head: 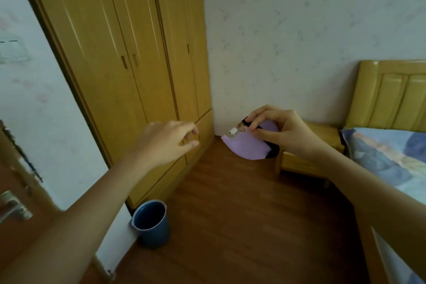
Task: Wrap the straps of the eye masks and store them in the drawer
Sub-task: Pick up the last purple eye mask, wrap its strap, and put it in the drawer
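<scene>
Brown wooden floor (230, 214), blue bucket (151, 223) standing on it beside the yellow wardrobe (129, 64), bedside cabinet (309, 145) near the corner.

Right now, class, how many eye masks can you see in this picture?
1: a lilac fabric eye mask with a black strap, pinched in the right hand near the wardrobe corner. Others may be out of view.

Open floor (230, 203) between wardrobe (129, 53) at left and bed (389, 157) at right; blue bucket (151, 222) beside wardrobe base, nightstand (306, 145) against wall.
</scene>
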Demonstrator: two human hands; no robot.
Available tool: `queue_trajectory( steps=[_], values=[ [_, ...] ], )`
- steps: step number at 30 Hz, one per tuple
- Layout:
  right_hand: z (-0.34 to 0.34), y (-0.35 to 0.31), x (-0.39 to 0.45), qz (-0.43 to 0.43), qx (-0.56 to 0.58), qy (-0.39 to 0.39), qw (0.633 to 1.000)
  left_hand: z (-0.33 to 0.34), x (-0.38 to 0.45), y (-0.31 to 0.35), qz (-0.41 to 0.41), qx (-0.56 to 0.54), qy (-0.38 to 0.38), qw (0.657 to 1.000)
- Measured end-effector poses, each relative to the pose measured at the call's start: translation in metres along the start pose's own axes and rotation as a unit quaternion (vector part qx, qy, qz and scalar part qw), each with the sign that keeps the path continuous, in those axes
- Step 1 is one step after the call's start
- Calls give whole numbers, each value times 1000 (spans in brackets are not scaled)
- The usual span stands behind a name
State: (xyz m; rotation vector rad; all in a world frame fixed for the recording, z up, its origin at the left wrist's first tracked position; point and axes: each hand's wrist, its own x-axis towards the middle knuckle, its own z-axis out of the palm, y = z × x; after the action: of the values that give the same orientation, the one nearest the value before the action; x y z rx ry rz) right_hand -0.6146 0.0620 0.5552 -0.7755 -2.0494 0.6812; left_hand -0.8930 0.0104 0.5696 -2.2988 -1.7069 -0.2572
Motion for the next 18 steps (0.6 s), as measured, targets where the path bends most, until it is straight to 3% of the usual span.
queue_trajectory(
  steps=[5,10,18],
  values=[
    [-11,82,76,32,-20,11,999,68,116,-46,20,25,2,999],
    [-40,170,132,87,-56,64,993,141,264,-62,71,-34,-20,997],
    [-142,306,134,224,-105,146,958,247,480,13,223,-117,-76,965]
  ],
)
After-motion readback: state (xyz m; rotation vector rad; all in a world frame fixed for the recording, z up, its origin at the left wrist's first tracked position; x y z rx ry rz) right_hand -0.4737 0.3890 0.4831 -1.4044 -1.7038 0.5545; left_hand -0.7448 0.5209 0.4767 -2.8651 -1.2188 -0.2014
